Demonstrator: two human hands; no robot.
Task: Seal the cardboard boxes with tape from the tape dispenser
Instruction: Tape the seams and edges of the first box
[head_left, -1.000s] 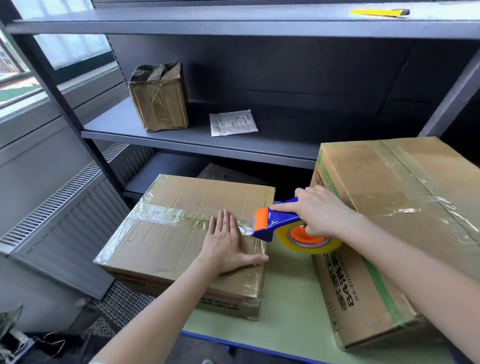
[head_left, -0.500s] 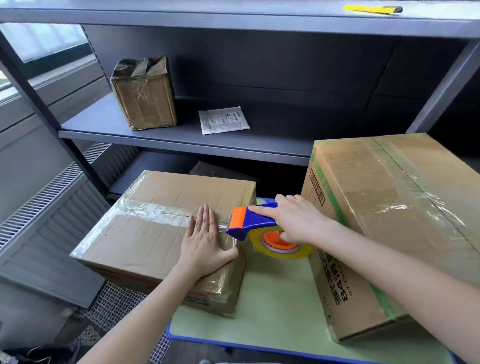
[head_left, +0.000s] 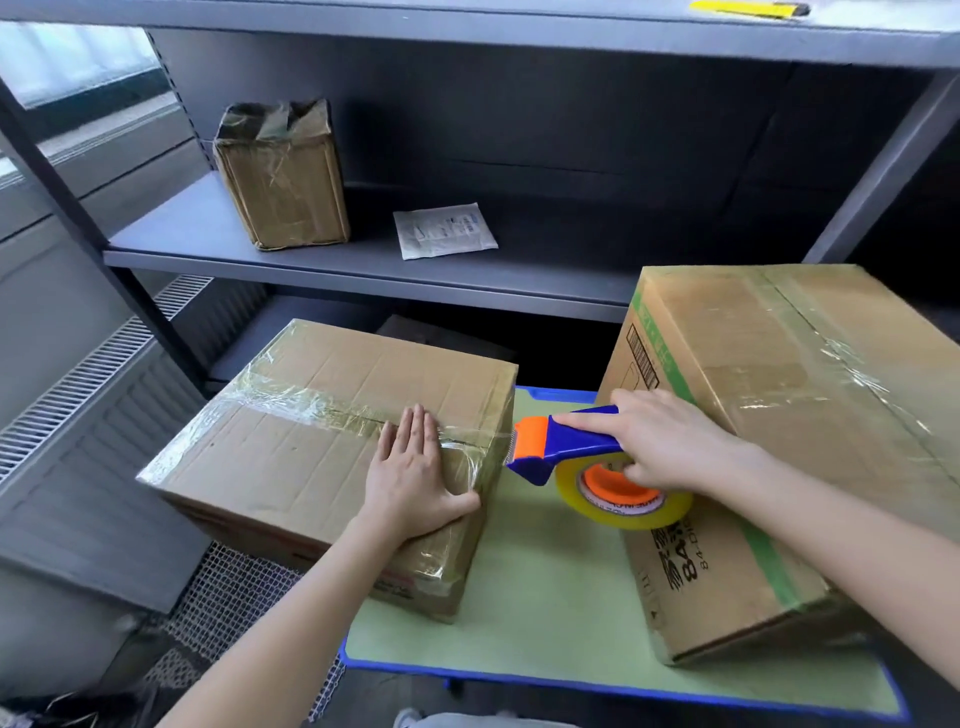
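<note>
On the green worktop (head_left: 545, 613) w/ blue edging, two cardboard boxes are sitting: a smaller box (head_left: 311, 457) at left, hanging partly off the worktop's left edge, and a larger box (head_left: 779, 415) at right w/ green stripe and black print on its near side. Both are carrying clear tape across their tops.

L hand (head_left: 410, 483) is lying flat, palm down, on the smaller box's top near its right edge, fingers (head_left: 415, 426) straight and close together, thumb spread along the near-right corner; it's pressing on tape, not gripping anything. The taped seam is running left-right across the lid, passing under the fingertips and over the right edge.

R hand (head_left: 670, 447) is curled round the blue handle of the tape dispenser (head_left: 561, 449), index finger stretched along the handle top, other fingers wrapped down by the roll. Dispenser's orange head is sitting just beside the smaller box's right edge, in the gap btwn the two boxes; a short bit of clear tape is bridging head to box. Yellowish tape roll (head_left: 623, 501) w/ orange core is hanging below the handle, over the worktop, in front of the larger box's near side.

Behind, on the grey metal shelf (head_left: 218, 234): a small tape-wrapped parcel (head_left: 283, 176) standing upright at left, a white flat packet (head_left: 444, 231) lying well apart to its right. A yellow object (head_left: 748, 7) is lying on the top shelf, too small to ID.
</note>
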